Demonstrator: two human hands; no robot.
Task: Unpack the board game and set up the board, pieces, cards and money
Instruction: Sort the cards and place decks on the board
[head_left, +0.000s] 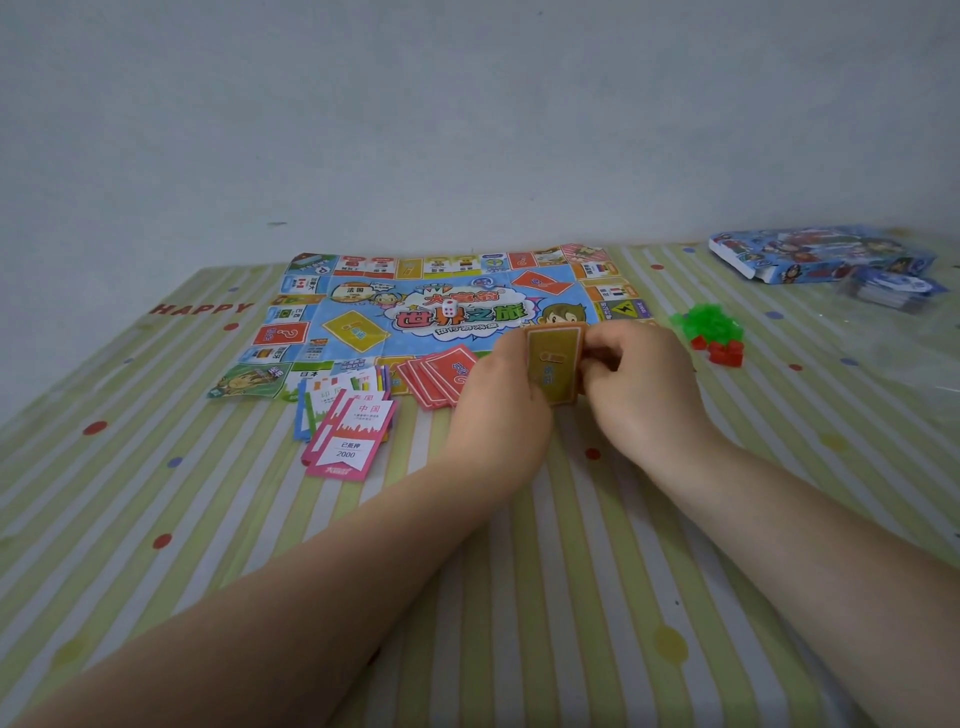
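The paper game board (363, 312) lies unfolded at the far middle of the table, with a white die (450, 308) on its centre. Both hands hold a stack of yellow cards (555, 364) upright over the board's near right edge: my left hand (498, 410) grips its left side, my right hand (639, 384) pinches its right side. Red cards (441, 376) lie fanned just left of my left hand. A pile of property cards (345, 423) sits further left, a pink one on top.
Green and red plastic houses (714, 332) lie heaped right of the board. The blue game box (815, 254) and a wrapped bundle of paper money (891, 291) sit at the far right. A striped, dotted cloth (519, 597) covers the table; a wall stands behind.
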